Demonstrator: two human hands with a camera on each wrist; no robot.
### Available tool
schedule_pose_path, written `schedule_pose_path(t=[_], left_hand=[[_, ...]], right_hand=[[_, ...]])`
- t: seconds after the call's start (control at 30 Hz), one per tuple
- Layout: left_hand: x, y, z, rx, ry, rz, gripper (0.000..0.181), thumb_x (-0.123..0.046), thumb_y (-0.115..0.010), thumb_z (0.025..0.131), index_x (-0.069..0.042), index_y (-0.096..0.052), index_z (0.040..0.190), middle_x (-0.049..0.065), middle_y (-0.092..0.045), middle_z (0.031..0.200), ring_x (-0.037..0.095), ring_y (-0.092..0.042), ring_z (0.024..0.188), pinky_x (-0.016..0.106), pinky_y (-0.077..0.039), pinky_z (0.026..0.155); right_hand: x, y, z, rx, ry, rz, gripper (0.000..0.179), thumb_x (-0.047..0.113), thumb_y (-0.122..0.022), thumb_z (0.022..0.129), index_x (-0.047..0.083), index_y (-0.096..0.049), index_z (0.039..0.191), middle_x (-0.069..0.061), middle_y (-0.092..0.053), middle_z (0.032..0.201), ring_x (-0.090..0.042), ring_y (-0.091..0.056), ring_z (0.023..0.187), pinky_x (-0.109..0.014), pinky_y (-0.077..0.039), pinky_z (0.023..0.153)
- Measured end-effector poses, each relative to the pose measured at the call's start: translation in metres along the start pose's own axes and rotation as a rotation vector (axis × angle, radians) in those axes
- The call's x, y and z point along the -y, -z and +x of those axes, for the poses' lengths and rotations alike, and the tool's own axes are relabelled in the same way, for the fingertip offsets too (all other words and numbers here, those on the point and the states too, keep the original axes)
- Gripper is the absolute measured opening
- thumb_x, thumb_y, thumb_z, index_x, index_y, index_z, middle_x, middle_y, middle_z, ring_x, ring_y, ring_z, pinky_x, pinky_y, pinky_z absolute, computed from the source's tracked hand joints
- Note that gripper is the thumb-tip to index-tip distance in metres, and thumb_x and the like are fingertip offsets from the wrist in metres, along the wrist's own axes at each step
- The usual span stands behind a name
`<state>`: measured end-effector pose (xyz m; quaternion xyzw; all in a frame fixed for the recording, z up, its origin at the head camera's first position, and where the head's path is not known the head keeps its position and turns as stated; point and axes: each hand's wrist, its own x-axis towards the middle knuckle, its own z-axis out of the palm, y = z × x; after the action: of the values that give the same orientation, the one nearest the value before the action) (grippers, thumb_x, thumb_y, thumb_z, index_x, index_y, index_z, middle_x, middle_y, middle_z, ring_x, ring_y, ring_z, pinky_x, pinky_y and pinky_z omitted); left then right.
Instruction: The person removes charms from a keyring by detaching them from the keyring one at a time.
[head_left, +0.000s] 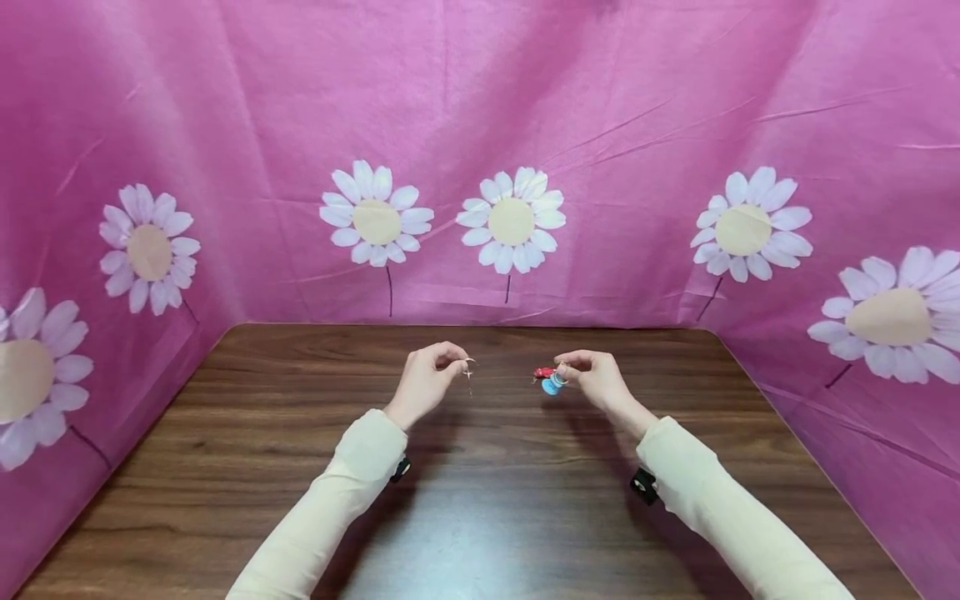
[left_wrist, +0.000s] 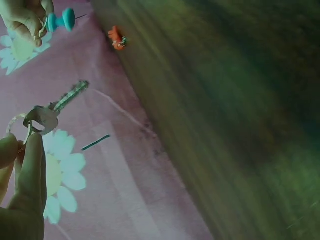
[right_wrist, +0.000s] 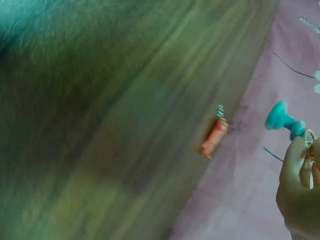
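My left hand pinches a metal ring between thumb and fingers, and a silver key hangs out from it. Only the key's blade shows at the corner of the right wrist view. Across a gap, my right hand pinches a gold-coloured ring beside a light-blue spool-shaped piece. A small red figure-like trinket with a short chain appears against the tabletop beyond the blue piece. Its exact shape is blurred.
Both hands are above a brown wood-grain table. Pink cloth printed with white daisies hangs behind the table and along both sides. Dark wrist cameras sit under both sleeves.
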<state>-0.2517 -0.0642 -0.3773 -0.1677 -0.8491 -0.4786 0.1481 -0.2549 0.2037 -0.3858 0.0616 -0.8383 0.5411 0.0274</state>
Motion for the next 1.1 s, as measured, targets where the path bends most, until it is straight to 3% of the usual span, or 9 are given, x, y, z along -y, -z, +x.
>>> schedule_pose_path(t=[0.1,0.23,0.47,0.6,0.73,0.83,0.93,1.1], left_hand=[[0.004,-0.003,-0.001,0.041,0.031,-0.014,0.006,-0.005,-0.065,0.081,-0.006,-0.068,0.086,0.005,-0.071,0.081,0.016,-0.066,0.073,0.027,-0.050,0.070],[0.006,-0.011,-0.001,0.110,0.071,-0.064,0.006,-0.004,-0.064,0.082,-0.006,-0.068,0.086,0.006,-0.070,0.079,0.017,-0.066,0.071,0.022,-0.050,0.066],[0.021,-0.031,0.003,0.236,0.180,-0.328,0.010,0.003,-0.060,0.083,0.007,-0.064,0.092,0.022,-0.067,0.089,0.015,-0.066,0.077,0.025,-0.055,0.072],[0.039,-0.033,0.008,0.221,0.255,-0.394,0.012,0.007,-0.057,0.084,0.012,-0.061,0.094,0.028,-0.064,0.092,0.016,-0.065,0.077,0.029,-0.055,0.074],[0.053,-0.029,0.014,0.204,0.311,-0.377,0.014,0.008,-0.056,0.084,0.015,-0.059,0.096,0.028,-0.064,0.093,0.014,-0.064,0.074,0.028,-0.055,0.073],[0.060,-0.025,0.017,0.219,0.339,-0.347,0.015,0.008,-0.056,0.084,0.017,-0.058,0.097,0.023,-0.064,0.085,0.011,-0.062,0.071,0.027,-0.055,0.072],[0.064,-0.021,0.019,0.237,0.359,-0.308,0.015,0.008,-0.057,0.084,0.018,-0.057,0.096,0.018,-0.062,0.079,0.013,-0.061,0.070,0.027,-0.055,0.071],[0.077,-0.019,0.024,0.262,0.388,-0.181,0.011,0.003,-0.061,0.082,0.010,-0.063,0.090,0.018,-0.066,0.083,0.015,-0.061,0.070,0.027,-0.055,0.068]], right_hand=[[-0.008,-0.008,0.008,0.034,-0.082,0.109,0.028,-0.001,-0.057,0.086,-0.016,-0.056,0.110,-0.023,-0.064,0.099,-0.005,-0.063,0.073,-0.038,-0.052,0.081],[-0.019,-0.016,0.014,0.070,-0.137,0.176,0.029,-0.003,-0.056,0.087,-0.019,-0.054,0.111,-0.015,-0.066,0.091,-0.002,-0.061,0.071,-0.034,-0.053,0.079],[-0.037,-0.017,0.018,0.099,-0.221,0.267,0.030,-0.004,-0.053,0.087,-0.020,-0.050,0.113,-0.003,-0.062,0.081,-0.004,-0.060,0.071,-0.025,-0.054,0.074],[-0.045,-0.014,0.019,0.097,-0.208,0.312,0.031,-0.003,-0.054,0.086,-0.019,-0.050,0.112,0.000,-0.062,0.081,-0.003,-0.062,0.073,-0.021,-0.053,0.074],[-0.051,-0.012,0.019,0.083,-0.185,0.350,0.030,-0.004,-0.056,0.086,-0.019,-0.051,0.111,-0.001,-0.061,0.080,-0.004,-0.062,0.073,-0.021,-0.054,0.074],[-0.055,-0.012,0.017,0.062,-0.203,0.327,0.029,-0.006,-0.055,0.085,-0.019,-0.051,0.111,0.000,-0.061,0.079,-0.003,-0.061,0.071,-0.021,-0.054,0.072],[-0.059,-0.013,0.015,0.054,-0.214,0.206,0.028,-0.005,-0.056,0.085,-0.017,-0.053,0.110,-0.002,-0.064,0.080,-0.002,-0.059,0.069,-0.018,-0.053,0.069],[-0.063,-0.015,0.013,0.057,-0.126,-0.007,0.024,-0.001,-0.059,0.083,-0.011,-0.059,0.105,-0.016,-0.068,0.092,-0.001,-0.057,0.071,-0.016,-0.048,0.066]])
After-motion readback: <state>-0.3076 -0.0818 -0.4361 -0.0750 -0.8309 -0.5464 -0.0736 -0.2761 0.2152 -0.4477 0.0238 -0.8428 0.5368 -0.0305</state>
